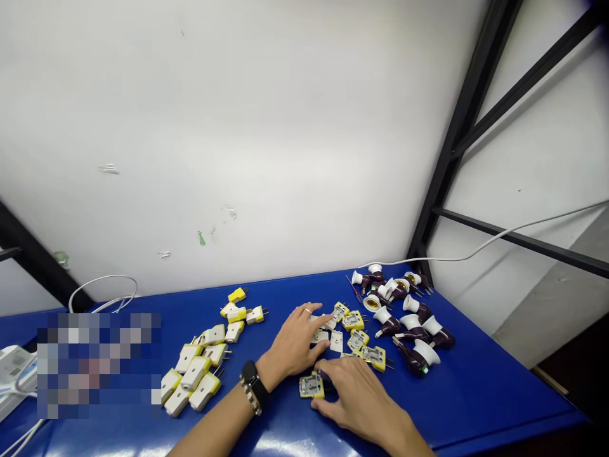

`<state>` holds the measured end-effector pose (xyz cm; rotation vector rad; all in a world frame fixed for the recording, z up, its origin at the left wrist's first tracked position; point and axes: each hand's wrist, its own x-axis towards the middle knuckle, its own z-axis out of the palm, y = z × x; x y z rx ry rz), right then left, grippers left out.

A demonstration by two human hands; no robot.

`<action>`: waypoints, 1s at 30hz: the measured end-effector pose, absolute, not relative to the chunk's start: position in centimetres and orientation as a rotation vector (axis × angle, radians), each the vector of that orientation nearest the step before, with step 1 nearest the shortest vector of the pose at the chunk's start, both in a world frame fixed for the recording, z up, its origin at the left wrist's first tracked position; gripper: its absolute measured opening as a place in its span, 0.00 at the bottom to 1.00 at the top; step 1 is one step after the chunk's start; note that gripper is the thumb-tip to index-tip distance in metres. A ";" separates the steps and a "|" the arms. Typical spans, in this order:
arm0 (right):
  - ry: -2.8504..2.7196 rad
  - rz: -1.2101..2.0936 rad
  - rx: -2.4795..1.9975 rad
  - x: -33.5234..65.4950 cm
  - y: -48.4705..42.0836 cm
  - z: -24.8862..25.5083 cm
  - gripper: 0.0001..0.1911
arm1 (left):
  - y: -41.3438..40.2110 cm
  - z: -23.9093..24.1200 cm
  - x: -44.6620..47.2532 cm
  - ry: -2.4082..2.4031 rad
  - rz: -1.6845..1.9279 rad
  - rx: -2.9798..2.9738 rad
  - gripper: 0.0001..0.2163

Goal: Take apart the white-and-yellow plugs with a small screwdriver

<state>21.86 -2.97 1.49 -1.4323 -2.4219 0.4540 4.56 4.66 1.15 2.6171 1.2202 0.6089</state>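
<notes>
Flat lies plug half (pixel 311 385) (open side up).

Left hand (pixel 295 346) and right hand (pixel 354 397) palm-down

Blue table (pixel 476 393) set against a white wall (pixel 285 127). Left: assembled white-and-yellow plugs (pixel 196 372) and, at the edge, a white power strip (pixel 12 368). Right: clustered maroon lamp sockets (pixel 413 330). Behind: white cable (pixel 447 259) and black frame (pixel 457 127).
</notes>
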 end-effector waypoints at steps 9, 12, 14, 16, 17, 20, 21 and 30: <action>-2.215 0.313 -1.580 26.7 -2.0 3.6 0.13 | 5.1 -0.4 5.8 1.106 0.648 2.522 0.12; -2.141 0.159 -1.730 28.8 -0.8 2.7 0.15 | 5.1 -0.5 5.7 1.092 0.660 2.518 0.12; -2.121 0.122 -1.756 29.5 -0.3 2.0 0.16 | 5.2 -0.5 5.7 1.081 0.657 2.526 0.12; -2.097 0.118 -1.737 29.6 -0.2 1.5 0.16 | 5.4 -0.5 5.9 1.077 0.657 2.533 0.12; -2.081 0.124 -1.722 29.5 -0.2 1.4 0.17 | 5.4 -0.4 6.0 1.078 0.658 2.536 0.12; -2.024 0.186 -1.697 28.9 -0.5 1.9 0.18 | 5.2 0.2 5.9 1.097 0.675 2.552 0.15; -1.998 0.223 -1.684 28.8 -0.7 2.3 0.18 | 5.0 0.7 5.7 1.108 0.688 2.555 0.15; -1.498 0.448 -1.368 27.9 -3.1 5.0 0.24 | -1.3 4.1 -8.1 1.622 0.582 2.435 0.15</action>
